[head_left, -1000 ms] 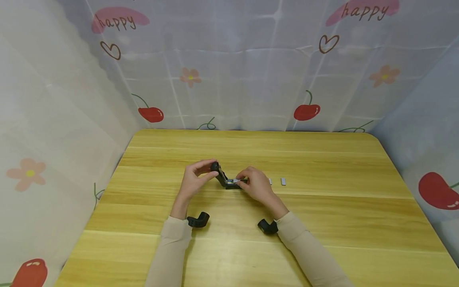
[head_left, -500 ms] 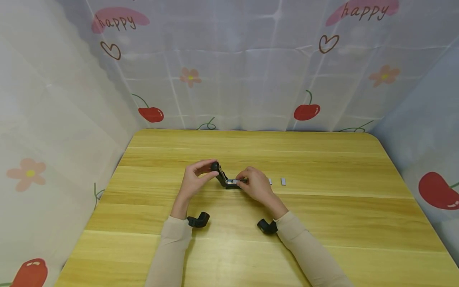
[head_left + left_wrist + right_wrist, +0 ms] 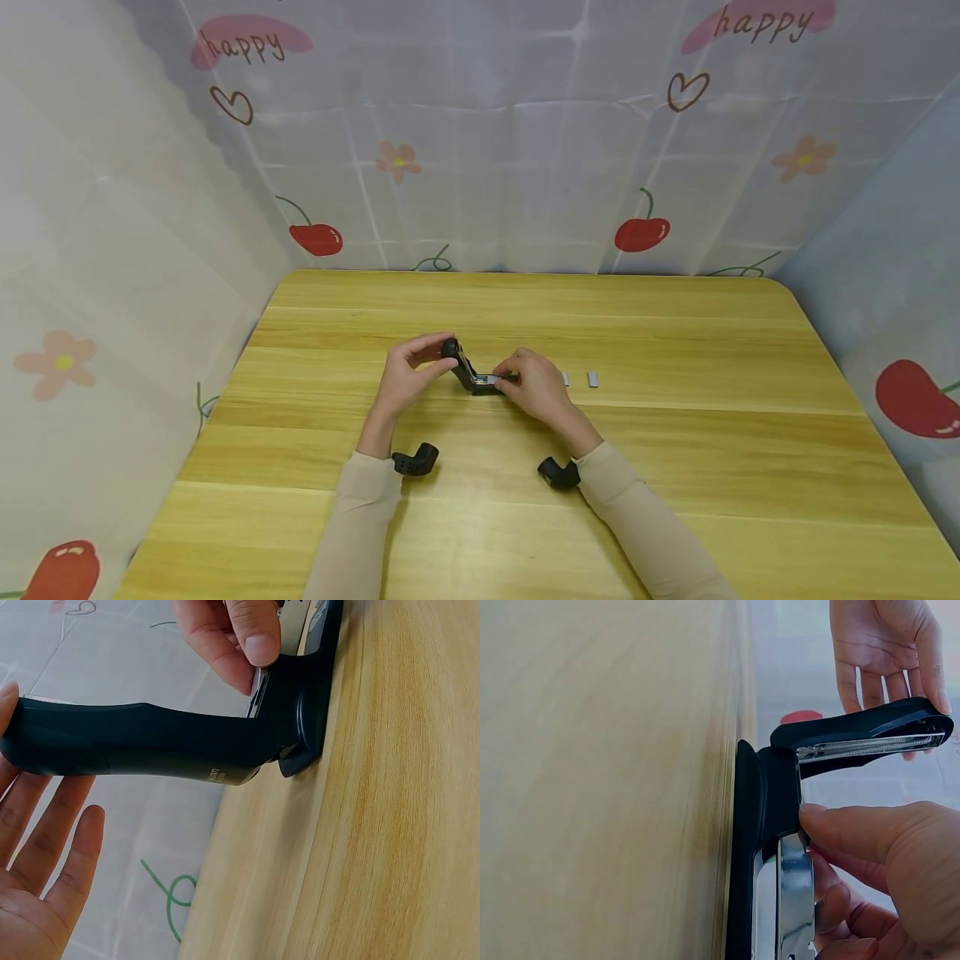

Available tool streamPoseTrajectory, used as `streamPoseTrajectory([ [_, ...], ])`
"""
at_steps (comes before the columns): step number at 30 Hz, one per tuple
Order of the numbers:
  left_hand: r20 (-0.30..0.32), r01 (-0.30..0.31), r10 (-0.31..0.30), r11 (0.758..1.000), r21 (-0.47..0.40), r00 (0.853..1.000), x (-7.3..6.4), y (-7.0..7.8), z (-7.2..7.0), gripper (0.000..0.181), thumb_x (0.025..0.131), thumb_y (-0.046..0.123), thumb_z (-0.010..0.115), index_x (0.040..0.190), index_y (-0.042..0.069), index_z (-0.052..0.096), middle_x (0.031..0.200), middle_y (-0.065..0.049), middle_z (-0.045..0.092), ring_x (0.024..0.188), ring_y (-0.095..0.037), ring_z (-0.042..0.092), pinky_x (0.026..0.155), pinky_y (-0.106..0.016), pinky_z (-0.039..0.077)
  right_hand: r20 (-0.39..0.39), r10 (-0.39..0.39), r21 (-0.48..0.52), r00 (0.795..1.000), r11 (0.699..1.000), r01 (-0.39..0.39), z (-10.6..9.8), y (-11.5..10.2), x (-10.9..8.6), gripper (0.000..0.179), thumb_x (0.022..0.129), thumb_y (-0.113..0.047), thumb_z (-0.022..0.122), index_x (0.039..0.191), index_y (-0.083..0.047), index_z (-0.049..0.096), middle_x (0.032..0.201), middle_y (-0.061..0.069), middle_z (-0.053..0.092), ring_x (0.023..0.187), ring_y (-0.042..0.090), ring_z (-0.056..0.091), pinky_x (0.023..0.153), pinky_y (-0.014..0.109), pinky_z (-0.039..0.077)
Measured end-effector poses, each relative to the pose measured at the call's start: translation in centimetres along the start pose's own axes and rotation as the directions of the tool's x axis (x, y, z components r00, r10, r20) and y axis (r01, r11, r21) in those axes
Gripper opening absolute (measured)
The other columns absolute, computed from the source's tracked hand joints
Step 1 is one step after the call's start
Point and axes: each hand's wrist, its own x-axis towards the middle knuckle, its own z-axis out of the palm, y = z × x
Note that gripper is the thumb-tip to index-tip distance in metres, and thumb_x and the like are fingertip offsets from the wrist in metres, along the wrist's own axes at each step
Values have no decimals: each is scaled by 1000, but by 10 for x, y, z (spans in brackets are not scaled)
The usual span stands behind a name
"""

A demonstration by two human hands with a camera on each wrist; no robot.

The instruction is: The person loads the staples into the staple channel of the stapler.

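A black stapler (image 3: 460,372) sits on the table with its top arm swung up. My left hand (image 3: 401,379) holds the end of that arm between thumb and fingers, as the left wrist view also shows along the stapler's arm (image 3: 142,739). My right hand (image 3: 536,385) is at the lower half, pinching a small grey strip of staples (image 3: 491,379) at the metal magazine (image 3: 795,892). In the right wrist view the thumb lies along the magazine's hinge end; the strip itself is mostly hidden there by the fingers.
To the right lie another grey staple strip (image 3: 593,379) and one more strip (image 3: 566,380), partly covered by my right hand. A black wrist camera (image 3: 416,460) sits at my left cuff and a second wrist camera (image 3: 559,473) at my right. Behind the wooden table (image 3: 675,333) hangs a printed curtain.
The grey staple strip, slightly raised a second ago, now lies lower and flatter in the magazine, my right fingertips still on it. My left hand and the stapler have stayed in place.
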Motion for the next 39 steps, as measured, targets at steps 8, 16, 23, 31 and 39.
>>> streamPoseTrajectory([
  [8,-2,-1,1,1000,-3,1000,0,-1,0,38,87,1,72,123,-7,64,121,-23,66,99,-9,64,94,-45,53,-15,-8,9,1000,1000,8,-1,2,-1,15,85,-18,77,98,-13,78,89,1,65,65,10,50,56,25,41],
  [16,-3,0,0,1000,1,1000,0,-1,0,38,87,2,71,124,-6,64,121,-23,66,99,-7,64,95,-40,53,-100,-6,58,995,998,12,-15,13,-10,22,87,-16,75,107,-8,75,99,6,68,61,10,47,53,24,39],
  [23,-6,0,0,1000,1,1000,-1,0,0,38,87,2,71,124,-5,64,121,-24,65,99,-7,64,94,-35,54,-166,78,77,983,995,-66,-37,35,-23,28,86,-15,75,112,-4,72,102,12,68,62,13,47,54,25,38],
  [31,-2,-5,5,1000,3,1000,-1,-2,0,38,87,1,71,124,-5,64,120,-23,66,99,-8,64,94,-39,54,-200,175,73,964,984,-164,-60,70,-42,31,85,-12,76,113,0,70,100,16,66,68,18,51,60,29,41],
  [39,-9,1,-1,1000,-1,1000,-1,-1,0,38,87,2,71,124,-5,64,121,-23,65,99,-7,64,93,-33,54,-187,258,64,948,966,-250,-72,94,-58,36,87,-18,75,116,2,67,101,19,66,78,27,57,66,35,46],
])
